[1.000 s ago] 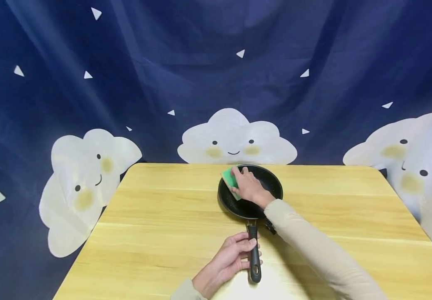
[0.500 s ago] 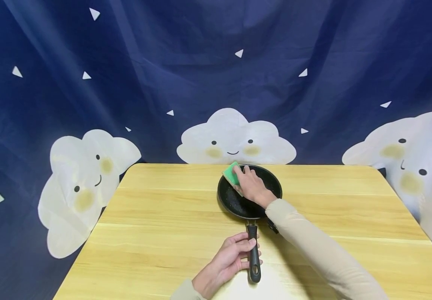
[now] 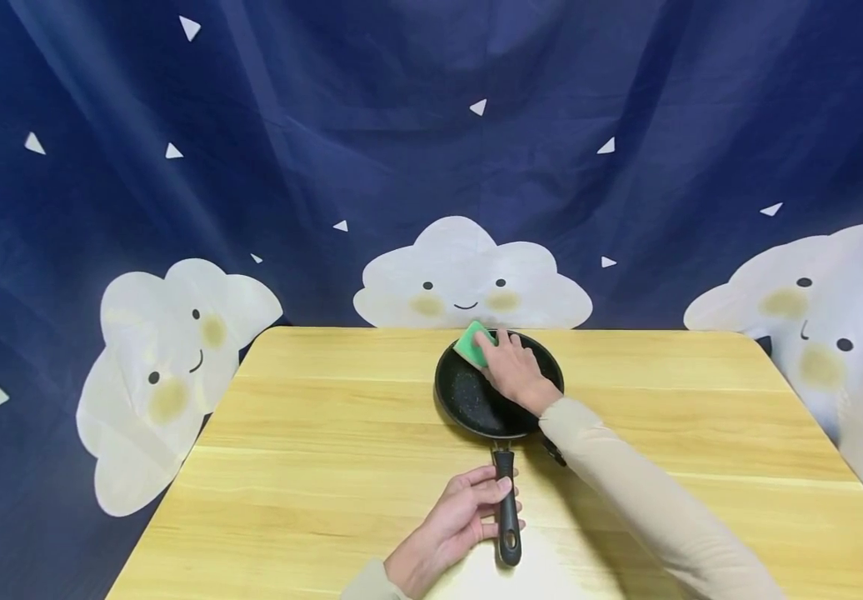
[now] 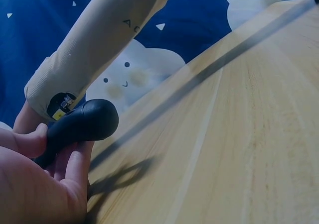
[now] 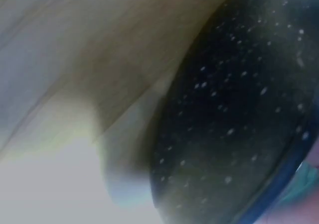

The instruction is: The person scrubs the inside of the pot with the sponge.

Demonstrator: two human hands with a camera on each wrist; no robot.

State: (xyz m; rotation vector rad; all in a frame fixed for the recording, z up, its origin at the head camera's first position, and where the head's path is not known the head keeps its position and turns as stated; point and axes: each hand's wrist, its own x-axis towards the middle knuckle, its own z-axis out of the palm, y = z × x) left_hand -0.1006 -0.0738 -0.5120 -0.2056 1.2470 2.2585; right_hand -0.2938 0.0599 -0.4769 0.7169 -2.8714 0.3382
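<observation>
A black frying pan (image 3: 476, 404) with a speckled inside is near the far edge of the table, its handle (image 3: 507, 508) toward me. My left hand (image 3: 456, 518) grips that handle, thumb on top and fingers beneath; the left wrist view shows the rounded handle end (image 4: 97, 120) beyond the thumb. With my right hand (image 3: 510, 371) I hold a green sponge (image 3: 475, 343) at the pan's far-left inner rim. Only a sliver of the sponge (image 5: 301, 184) and the pan's speckled dark surface (image 5: 224, 114) appear in the right wrist view, blurred.
The light wooden table (image 3: 311, 483) extends to both sides of the pan. Directly behind its far edge hangs a dark blue curtain (image 3: 401, 125) printed with white clouds. My right sleeve (image 3: 641, 492) crosses over the table's right part.
My right hand has slid the sponge along the pan's rim, from the left side up and rightward toward the far side. The left hand and the handle have stayed in place.
</observation>
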